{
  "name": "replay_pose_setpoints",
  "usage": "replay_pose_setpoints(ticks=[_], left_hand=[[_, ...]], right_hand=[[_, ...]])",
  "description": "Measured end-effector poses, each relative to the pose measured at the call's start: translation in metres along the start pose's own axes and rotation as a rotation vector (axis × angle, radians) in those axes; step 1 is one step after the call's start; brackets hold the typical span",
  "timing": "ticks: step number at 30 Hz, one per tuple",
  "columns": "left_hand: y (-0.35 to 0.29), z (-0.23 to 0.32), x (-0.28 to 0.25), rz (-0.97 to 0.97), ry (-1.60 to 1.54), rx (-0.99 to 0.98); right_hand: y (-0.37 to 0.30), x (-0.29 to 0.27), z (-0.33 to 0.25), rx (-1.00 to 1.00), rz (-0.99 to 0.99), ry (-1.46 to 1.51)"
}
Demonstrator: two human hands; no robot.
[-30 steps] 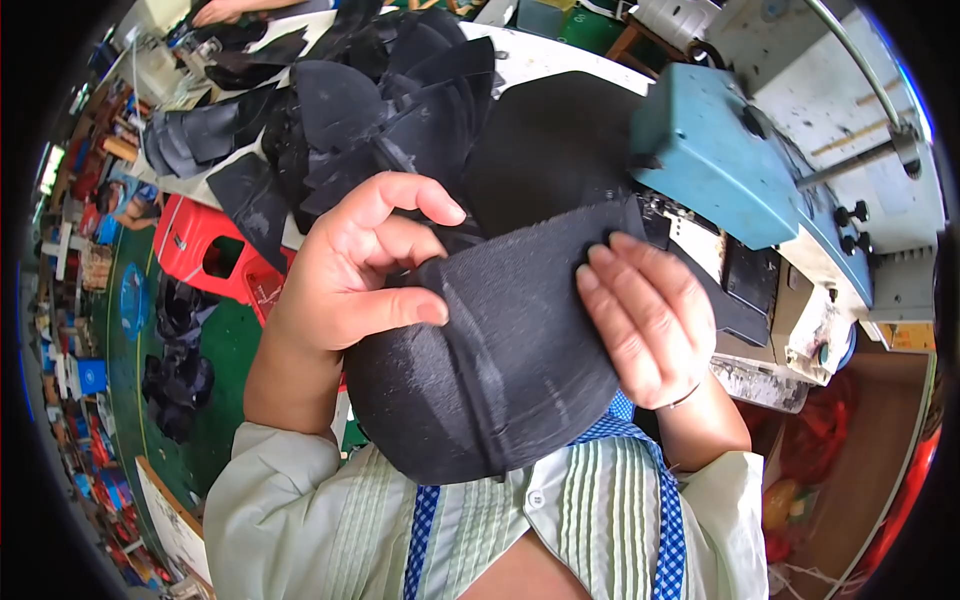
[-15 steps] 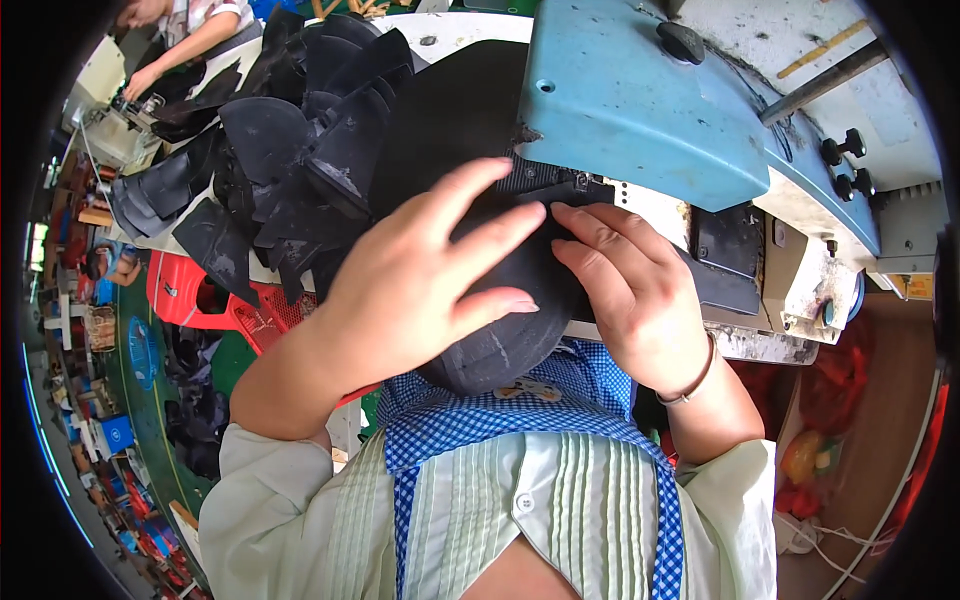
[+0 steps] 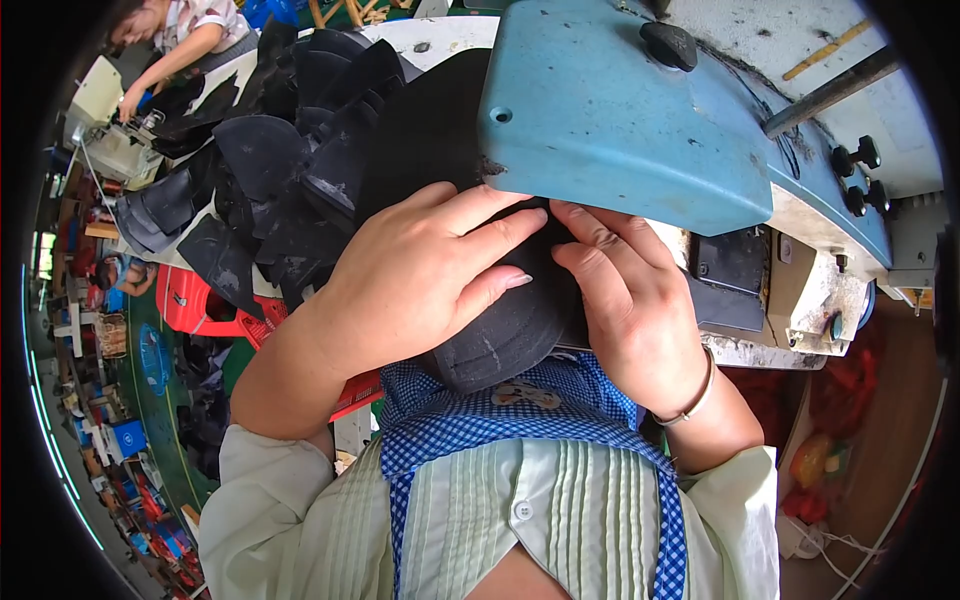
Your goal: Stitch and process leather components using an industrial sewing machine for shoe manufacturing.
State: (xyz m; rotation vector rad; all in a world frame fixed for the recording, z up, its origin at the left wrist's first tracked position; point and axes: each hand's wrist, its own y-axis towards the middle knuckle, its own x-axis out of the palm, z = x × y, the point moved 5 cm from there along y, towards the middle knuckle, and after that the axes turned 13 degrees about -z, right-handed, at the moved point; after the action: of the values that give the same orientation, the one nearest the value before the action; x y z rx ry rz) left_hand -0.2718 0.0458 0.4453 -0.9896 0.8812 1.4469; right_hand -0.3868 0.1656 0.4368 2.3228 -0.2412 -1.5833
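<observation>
Since the earliest frame the seamed, rounded black panel (image 3: 500,345) has moved from up in front of the chest to beneath the blue machine cover (image 3: 620,120), and since the frame after it the fingertips have come closer to that cover; for the work in hand, this suggests the panel's far edge is now being fed or steadied at the machine. The left hand (image 3: 410,265) lies palm-down over the panel, its fingers spread and its thumb apart from them, pressing rather than gripping as far as I can judge. The right hand (image 3: 640,295) bends in from the other side, fingers close together and their tips partly hidden by the cover, so I cannot tell whether it pinches the edge. The two hands' fingertips nearly meet. The panel's near end hangs toward the blue checked apron (image 3: 480,415). To the left lies a heap of black cut pieces (image 3: 265,160), and farther off a co-worker's hand (image 3: 130,103) is beside another machine (image 3: 100,150)
</observation>
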Motion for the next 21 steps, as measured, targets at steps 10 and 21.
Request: replay_pose_setpoints(ticks=[10, 21], left_hand=[[0.0042, -0.0020, 0.0039, 0.037, 0.023, -0.018], [0.0088, -0.0077, 0.0021, 0.132, 0.083, 0.068]], right_hand=[[-0.0065, -0.0003, 0.0031, 0.052, 0.050, 0.039], [-0.0071, -0.0028, 0.0044, 0.066, 0.070, 0.052]])
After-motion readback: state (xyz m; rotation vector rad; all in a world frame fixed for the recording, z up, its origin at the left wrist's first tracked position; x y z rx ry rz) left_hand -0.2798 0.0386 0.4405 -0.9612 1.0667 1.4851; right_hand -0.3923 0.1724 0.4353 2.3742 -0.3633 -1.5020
